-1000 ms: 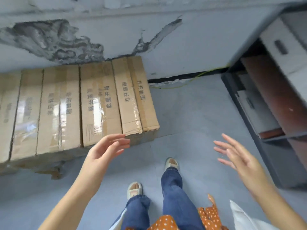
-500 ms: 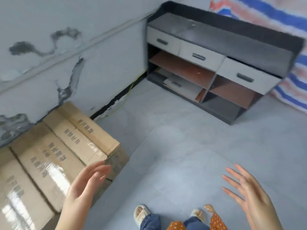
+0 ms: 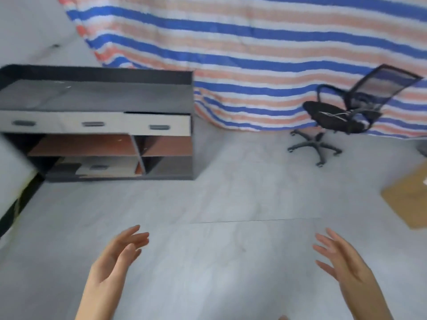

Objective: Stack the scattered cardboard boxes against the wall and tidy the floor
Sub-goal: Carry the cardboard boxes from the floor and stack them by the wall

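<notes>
Change: view has swung right since half a second ago; the stacked boxes by the wall are out of sight, and a chair and another box have come into view.
Left hand [image 3: 115, 257]: raised over the floor [image 3: 231, 204], fingers straight and loosely spread, holding nothing.
Right hand [image 3: 342, 262]: raised likewise, fingers spread, palm inward, holding nothing.
Cardboard box [image 3: 409, 195]: lies on the floor at the right edge, partly cut off, well apart from both hands.
Cabinet [image 3: 97, 121]: dark, with three pale drawers, upper left.
Office chair [image 3: 342, 112]: black, before the striped tarp [image 3: 254, 42].
</notes>
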The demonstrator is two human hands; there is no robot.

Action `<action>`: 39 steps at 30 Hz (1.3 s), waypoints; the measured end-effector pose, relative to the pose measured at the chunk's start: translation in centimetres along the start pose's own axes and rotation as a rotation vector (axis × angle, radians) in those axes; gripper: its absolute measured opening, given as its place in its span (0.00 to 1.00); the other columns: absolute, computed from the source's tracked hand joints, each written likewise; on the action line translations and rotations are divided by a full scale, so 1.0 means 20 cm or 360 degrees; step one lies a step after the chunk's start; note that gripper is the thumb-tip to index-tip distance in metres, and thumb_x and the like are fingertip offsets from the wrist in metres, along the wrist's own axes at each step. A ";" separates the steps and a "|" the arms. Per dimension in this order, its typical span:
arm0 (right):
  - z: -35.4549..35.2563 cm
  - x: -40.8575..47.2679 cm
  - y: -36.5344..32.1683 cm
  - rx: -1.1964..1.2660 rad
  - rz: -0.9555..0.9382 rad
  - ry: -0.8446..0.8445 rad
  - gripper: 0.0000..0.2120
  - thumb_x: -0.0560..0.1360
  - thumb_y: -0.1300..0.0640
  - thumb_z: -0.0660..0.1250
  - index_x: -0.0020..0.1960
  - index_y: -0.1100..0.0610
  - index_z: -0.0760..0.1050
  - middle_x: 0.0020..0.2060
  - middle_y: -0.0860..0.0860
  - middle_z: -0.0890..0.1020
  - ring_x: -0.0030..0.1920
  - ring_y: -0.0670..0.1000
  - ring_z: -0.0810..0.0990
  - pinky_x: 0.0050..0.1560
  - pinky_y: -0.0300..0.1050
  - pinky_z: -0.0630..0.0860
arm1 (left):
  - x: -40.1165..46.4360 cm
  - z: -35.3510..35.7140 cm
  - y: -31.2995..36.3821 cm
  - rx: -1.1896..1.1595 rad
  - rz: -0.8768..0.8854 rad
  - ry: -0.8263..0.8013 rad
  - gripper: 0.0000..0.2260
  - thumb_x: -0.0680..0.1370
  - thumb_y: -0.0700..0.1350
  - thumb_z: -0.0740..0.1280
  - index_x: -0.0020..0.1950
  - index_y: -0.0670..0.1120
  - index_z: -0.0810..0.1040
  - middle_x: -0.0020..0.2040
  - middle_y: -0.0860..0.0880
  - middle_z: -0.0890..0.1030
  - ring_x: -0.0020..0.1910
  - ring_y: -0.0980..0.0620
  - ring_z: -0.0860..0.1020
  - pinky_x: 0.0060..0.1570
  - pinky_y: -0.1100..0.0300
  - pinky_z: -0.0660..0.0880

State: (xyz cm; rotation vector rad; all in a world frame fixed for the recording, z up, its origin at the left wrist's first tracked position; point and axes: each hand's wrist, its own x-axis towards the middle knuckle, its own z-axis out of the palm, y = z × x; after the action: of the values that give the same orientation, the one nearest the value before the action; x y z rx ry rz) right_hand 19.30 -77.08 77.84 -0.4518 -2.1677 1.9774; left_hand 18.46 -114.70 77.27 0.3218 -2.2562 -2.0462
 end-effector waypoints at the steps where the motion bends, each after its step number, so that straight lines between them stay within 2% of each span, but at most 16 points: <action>1: -0.11 0.04 0.00 -0.0002 -0.0022 0.0061 0.41 0.47 0.22 0.70 0.53 0.45 0.80 0.51 0.40 0.83 0.49 0.41 0.83 0.45 0.35 0.80 | 0.04 0.14 0.03 -0.0024 0.0047 -0.0033 0.16 0.72 0.55 0.68 0.58 0.51 0.80 0.53 0.50 0.84 0.55 0.53 0.81 0.58 0.54 0.73; 3: -0.30 0.10 0.00 -0.0021 -0.0030 0.0200 0.42 0.49 0.22 0.70 0.55 0.45 0.78 0.53 0.41 0.83 0.51 0.43 0.82 0.47 0.37 0.80 | 0.11 0.38 0.06 -0.0020 0.0066 -0.0165 0.09 0.78 0.41 0.66 0.57 0.46 0.79 0.50 0.48 0.84 0.53 0.51 0.81 0.58 0.54 0.73; 5: -0.43 0.13 0.03 -0.0012 -0.0008 0.0320 0.39 0.50 0.22 0.69 0.55 0.42 0.79 0.54 0.42 0.83 0.52 0.44 0.82 0.48 0.40 0.80 | 0.17 0.55 0.11 0.0062 0.0073 -0.0269 0.11 0.77 0.38 0.61 0.57 0.45 0.79 0.50 0.48 0.84 0.52 0.51 0.81 0.57 0.55 0.74; 10: -0.71 0.24 0.13 0.0024 0.0107 0.0590 0.47 0.46 0.20 0.69 0.57 0.46 0.75 0.53 0.41 0.83 0.51 0.43 0.82 0.46 0.38 0.80 | 0.44 0.92 0.16 0.0222 0.0087 -0.0501 0.14 0.79 0.32 0.58 0.55 0.44 0.80 0.48 0.47 0.85 0.50 0.52 0.82 0.53 0.57 0.77; 13: -0.81 0.34 0.18 0.0062 0.0153 0.0744 0.48 0.45 0.20 0.68 0.57 0.47 0.76 0.52 0.41 0.83 0.50 0.42 0.82 0.45 0.36 0.80 | 0.65 1.16 0.18 0.0237 0.0073 -0.0616 0.14 0.79 0.32 0.58 0.54 0.44 0.80 0.48 0.46 0.85 0.48 0.52 0.83 0.48 0.64 0.78; 16: -0.91 0.51 0.20 0.0079 0.0183 0.0907 0.48 0.45 0.20 0.68 0.58 0.47 0.76 0.52 0.40 0.83 0.50 0.42 0.82 0.44 0.36 0.80 | 0.90 1.46 0.21 0.0241 0.0065 -0.0758 0.14 0.79 0.33 0.57 0.54 0.44 0.80 0.48 0.46 0.85 0.48 0.52 0.83 0.47 0.65 0.79; 19: -0.99 0.72 0.21 0.0109 0.0172 0.1076 0.48 0.46 0.20 0.68 0.58 0.47 0.76 0.52 0.42 0.83 0.50 0.42 0.82 0.44 0.36 0.80 | 1.16 1.81 0.28 0.0263 0.0121 -0.0960 0.13 0.79 0.33 0.58 0.55 0.44 0.79 0.49 0.48 0.85 0.49 0.53 0.82 0.52 0.61 0.77; 22: -1.06 0.96 0.19 0.0154 0.0160 0.1246 0.47 0.46 0.20 0.68 0.58 0.46 0.76 0.53 0.44 0.83 0.51 0.43 0.82 0.45 0.38 0.81 | 1.42 2.16 0.41 0.0355 0.0181 -0.1161 0.12 0.79 0.37 0.60 0.56 0.49 0.78 0.49 0.52 0.84 0.51 0.54 0.82 0.57 0.57 0.75; 25: -1.09 1.19 0.14 0.0166 0.0168 0.1362 0.46 0.48 0.20 0.67 0.59 0.45 0.75 0.55 0.42 0.82 0.52 0.42 0.82 0.49 0.41 0.80 | 1.65 2.50 0.53 0.0432 0.0116 -0.1338 0.10 0.79 0.45 0.59 0.56 0.54 0.77 0.51 0.52 0.83 0.54 0.52 0.80 0.61 0.52 0.73; 27: -1.13 1.31 0.13 0.0178 0.0188 0.1440 0.45 0.50 0.20 0.66 0.60 0.43 0.74 0.55 0.41 0.82 0.53 0.42 0.82 0.50 0.41 0.80 | 1.76 2.71 0.56 0.0452 0.0078 -0.1423 0.10 0.80 0.45 0.58 0.56 0.54 0.77 0.51 0.52 0.83 0.55 0.51 0.79 0.63 0.50 0.71; 29: -1.19 1.40 0.13 0.0169 0.0216 0.1512 0.45 0.50 0.20 0.66 0.61 0.43 0.74 0.56 0.40 0.81 0.53 0.42 0.81 0.50 0.41 0.80 | 1.82 2.93 0.58 0.0459 0.0050 -0.1499 0.10 0.80 0.46 0.58 0.55 0.54 0.77 0.49 0.52 0.84 0.53 0.53 0.81 0.59 0.53 0.73; 32: -1.34 1.49 0.17 0.0208 0.0263 0.1655 0.46 0.49 0.20 0.67 0.61 0.44 0.74 0.55 0.41 0.82 0.53 0.43 0.82 0.50 0.42 0.80 | 1.86 3.27 0.58 0.0412 0.0063 -0.1610 0.10 0.80 0.43 0.58 0.54 0.51 0.79 0.48 0.54 0.84 0.48 0.56 0.82 0.48 0.64 0.79; 36: -1.65 1.64 0.24 0.0250 0.0311 0.1774 0.47 0.48 0.20 0.67 0.60 0.44 0.75 0.54 0.41 0.82 0.52 0.43 0.82 0.48 0.41 0.80 | 1.86 3.75 0.57 0.0393 0.0125 -0.1737 0.11 0.80 0.40 0.59 0.55 0.49 0.79 0.48 0.52 0.85 0.48 0.56 0.82 0.50 0.67 0.77; 39: -1.96 1.80 0.26 0.0218 0.0313 0.1796 0.46 0.48 0.19 0.66 0.60 0.43 0.74 0.53 0.40 0.82 0.52 0.42 0.82 0.48 0.39 0.80 | 1.86 4.13 0.58 0.0356 0.0123 -0.1707 0.11 0.81 0.43 0.58 0.55 0.51 0.79 0.48 0.54 0.84 0.48 0.57 0.82 0.46 0.70 0.78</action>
State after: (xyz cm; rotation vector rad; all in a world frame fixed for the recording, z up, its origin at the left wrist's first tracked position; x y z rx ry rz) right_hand -1.10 -27.73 74.02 -1.3683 -1.2768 1.3368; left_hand -35.44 -40.92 76.97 -1.1033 -2.9155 -2.1917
